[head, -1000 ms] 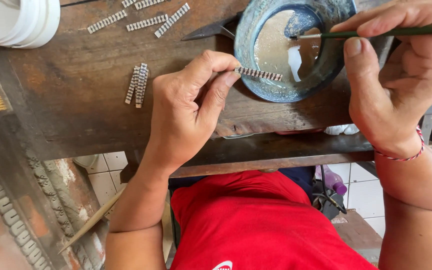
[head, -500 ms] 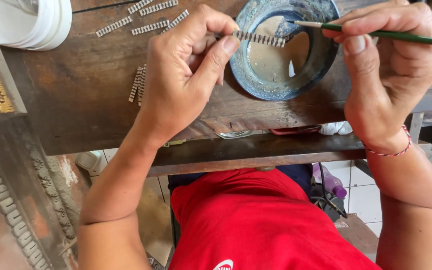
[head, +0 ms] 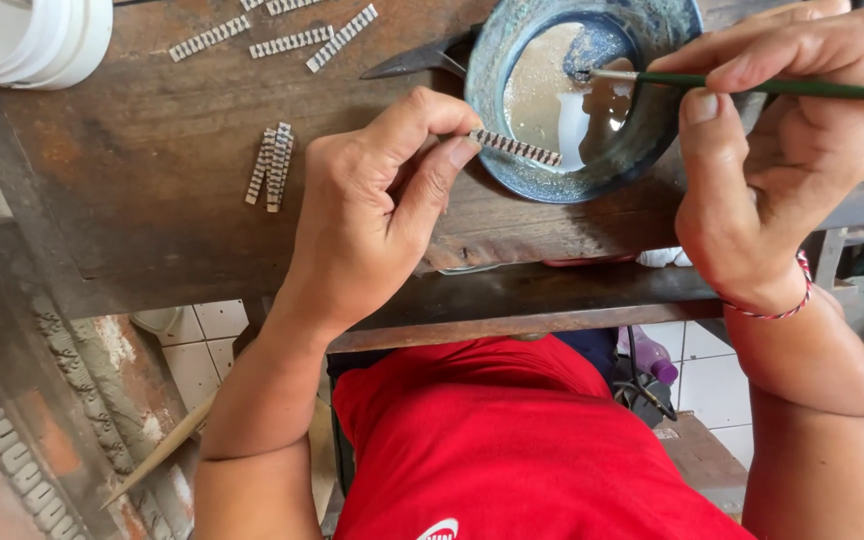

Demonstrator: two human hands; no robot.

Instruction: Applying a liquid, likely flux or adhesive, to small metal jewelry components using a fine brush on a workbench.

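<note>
My left hand pinches a narrow notched strip between thumb and forefinger, its free end reaching over the rim of a round blue bowl. The bowl holds a pale, glittery liquid. My right hand grips a thin green-handled brush, held level, with the bristle tip dipped into the bowl's liquid. Both hands hover over a dark worn wooden bench.
More notched strips lie on the bench: a small stack left of my left hand and three single strips at the top. A white round container sits at the top left. A carved moulding runs along the left. A dark metal blade lies beside the bowl.
My left hand has shifted the strip a little, keeping its end over the bowl's rim. The brush has come from above the bowl down so its tip is in the liquid.
</note>
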